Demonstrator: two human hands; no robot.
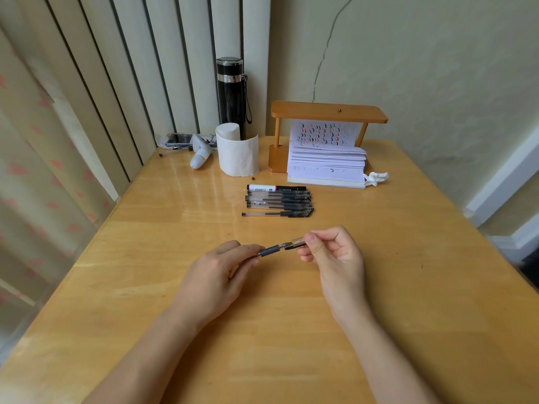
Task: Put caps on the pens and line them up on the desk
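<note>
Pen [272, 250] dark-gripped, clear cap [298, 243] at its tip

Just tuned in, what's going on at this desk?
A person is capping a pen over the desk. The left hand grips the pen by its barrel. The right hand pinches a clear cap at the pen's tip, and it does not look pushed fully home. Farther back, a row of pens lies side by side in front of a stack of paper. They appear capped, and the nearest one sits slightly apart.
</note>
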